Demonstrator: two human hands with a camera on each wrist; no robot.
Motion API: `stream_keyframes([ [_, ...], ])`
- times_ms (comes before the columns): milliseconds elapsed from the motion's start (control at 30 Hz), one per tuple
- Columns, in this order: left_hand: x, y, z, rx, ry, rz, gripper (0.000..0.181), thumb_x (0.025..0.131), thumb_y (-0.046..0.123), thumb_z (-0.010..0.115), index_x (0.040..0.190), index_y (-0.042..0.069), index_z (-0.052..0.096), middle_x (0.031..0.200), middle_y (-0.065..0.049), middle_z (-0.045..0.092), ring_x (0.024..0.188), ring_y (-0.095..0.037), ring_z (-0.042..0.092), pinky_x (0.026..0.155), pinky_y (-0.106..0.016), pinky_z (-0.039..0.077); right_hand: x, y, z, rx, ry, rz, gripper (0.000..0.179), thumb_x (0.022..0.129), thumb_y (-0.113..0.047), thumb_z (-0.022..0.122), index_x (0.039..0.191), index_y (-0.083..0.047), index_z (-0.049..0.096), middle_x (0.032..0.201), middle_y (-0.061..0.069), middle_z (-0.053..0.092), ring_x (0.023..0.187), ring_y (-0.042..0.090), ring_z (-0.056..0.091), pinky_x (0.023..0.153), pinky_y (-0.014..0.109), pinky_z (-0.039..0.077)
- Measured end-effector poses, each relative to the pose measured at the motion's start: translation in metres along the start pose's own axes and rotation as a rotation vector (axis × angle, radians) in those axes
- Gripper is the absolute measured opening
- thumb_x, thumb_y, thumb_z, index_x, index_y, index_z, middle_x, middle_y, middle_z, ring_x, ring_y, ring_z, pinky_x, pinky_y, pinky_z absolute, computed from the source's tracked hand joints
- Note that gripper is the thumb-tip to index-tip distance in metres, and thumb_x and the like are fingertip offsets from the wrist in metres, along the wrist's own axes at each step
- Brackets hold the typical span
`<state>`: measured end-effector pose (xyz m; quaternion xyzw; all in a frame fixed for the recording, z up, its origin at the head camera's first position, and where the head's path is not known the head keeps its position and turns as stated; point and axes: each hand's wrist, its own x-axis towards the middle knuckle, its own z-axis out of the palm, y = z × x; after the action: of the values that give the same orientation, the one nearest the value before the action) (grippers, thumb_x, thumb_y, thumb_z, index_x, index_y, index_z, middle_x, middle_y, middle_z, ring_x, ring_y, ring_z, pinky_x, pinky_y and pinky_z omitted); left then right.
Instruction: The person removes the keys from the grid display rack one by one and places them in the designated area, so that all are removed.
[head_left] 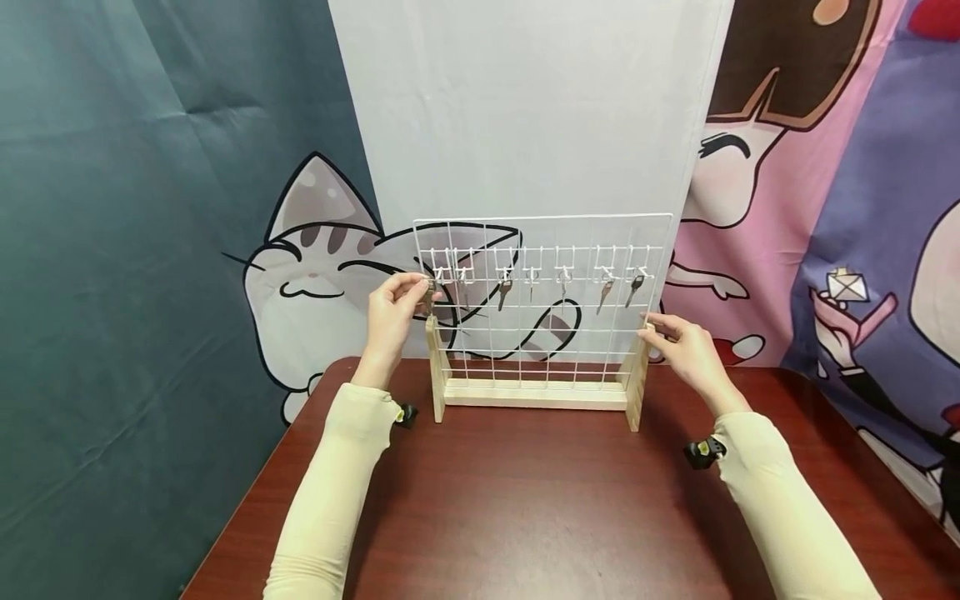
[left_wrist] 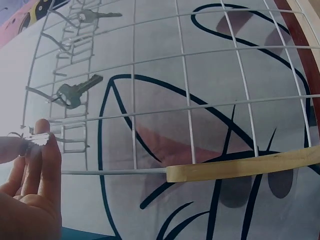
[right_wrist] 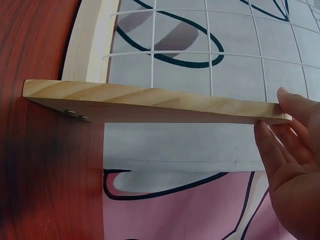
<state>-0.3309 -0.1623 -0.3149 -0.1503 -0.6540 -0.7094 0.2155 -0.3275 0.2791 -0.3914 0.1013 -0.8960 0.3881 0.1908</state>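
A white wire grid rack (head_left: 544,331) on a wooden stand (head_left: 536,395) stands on the table. Several keys hang from its row of hooks, among them a key (head_left: 505,293) left of centre and a dark-headed key (head_left: 635,289) at the right end. My left hand (head_left: 392,321) pinches a key (left_wrist: 37,139) between thumb and fingers beside the leftmost hook. Close to it in the left wrist view hangs another key (left_wrist: 75,93). With thumb and fingers, my right hand (right_wrist: 295,155) grips the upper end of the right wooden upright (right_wrist: 165,102).
The red-brown table (head_left: 525,500) extends in front of the stand. Behind the rack hangs a cloth backdrop (head_left: 532,108) with cartoon figures, and a grey-green curtain (head_left: 135,250) is at the left. Each cream sleeve carries a small black wrist camera (head_left: 703,452).
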Motion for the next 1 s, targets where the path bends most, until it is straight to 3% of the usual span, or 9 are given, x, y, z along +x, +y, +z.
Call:
stream_keyframes([
  [167, -0.004, 0.009, 0.000, -0.008, -0.020, 0.023, 0.024, 0.097, 0.005, 0.066, 0.110, -0.015, 0.062, 0.093, -0.011, 0.072, 0.083, -0.020, 0.075, 0.074, -0.030, 0.061, 0.004, 0.000, -0.004, 0.005, 0.000, 0.000, 0.048, 0.098, -0.036, 0.068, 0.134, -0.005, 0.064, 0.130, 0.019, 0.065, 0.118, 0.038, 0.063, 0.073, 0.003, 0.040],
  [367, -0.018, 0.012, -0.001, 0.034, -0.068, -0.012, 0.017, 0.098, 0.008, 0.064, 0.106, -0.006, 0.061, 0.092, -0.011, 0.070, 0.081, -0.015, 0.074, 0.074, -0.030, 0.060, 0.004, -0.001, -0.004, 0.003, 0.010, 0.003, 0.047, 0.098, -0.033, 0.068, 0.135, -0.005, 0.063, 0.129, 0.021, 0.065, 0.118, 0.038, 0.063, 0.072, 0.002, 0.039],
  [567, -0.045, 0.002, -0.002, 0.044, -0.143, -0.059, 0.018, 0.099, 0.005, 0.062, 0.109, -0.010, 0.058, 0.098, -0.024, 0.067, 0.083, -0.017, 0.074, 0.084, -0.042, 0.060, 0.000, 0.002, -0.001, 0.006, 0.004, 0.001, 0.046, 0.098, -0.031, 0.069, 0.134, -0.005, 0.064, 0.127, 0.021, 0.066, 0.116, 0.039, 0.064, 0.071, 0.001, 0.039],
  [800, -0.065, -0.016, 0.005, 0.100, -0.192, -0.141, 0.018, 0.097, 0.004, 0.066, 0.109, -0.009, 0.061, 0.101, -0.025, 0.069, 0.086, -0.014, 0.073, 0.085, -0.038, 0.060, 0.001, 0.002, 0.000, 0.004, 0.030, -0.029, 0.043, 0.097, -0.027, 0.070, 0.133, -0.004, 0.065, 0.127, 0.020, 0.066, 0.115, 0.037, 0.065, 0.072, 0.001, 0.039],
  [1000, -0.078, -0.029, 0.021, 0.277, -0.262, -0.150, 0.017, 0.094, 0.008, 0.071, 0.106, -0.004, 0.068, 0.094, -0.019, 0.074, 0.081, -0.017, 0.070, 0.080, -0.030, 0.059, 0.001, 0.004, -0.002, -0.004, -0.008, -0.021, 0.045, 0.098, -0.033, 0.069, 0.135, -0.008, 0.065, 0.127, 0.019, 0.067, 0.113, 0.034, 0.065, 0.072, 0.006, 0.042],
])
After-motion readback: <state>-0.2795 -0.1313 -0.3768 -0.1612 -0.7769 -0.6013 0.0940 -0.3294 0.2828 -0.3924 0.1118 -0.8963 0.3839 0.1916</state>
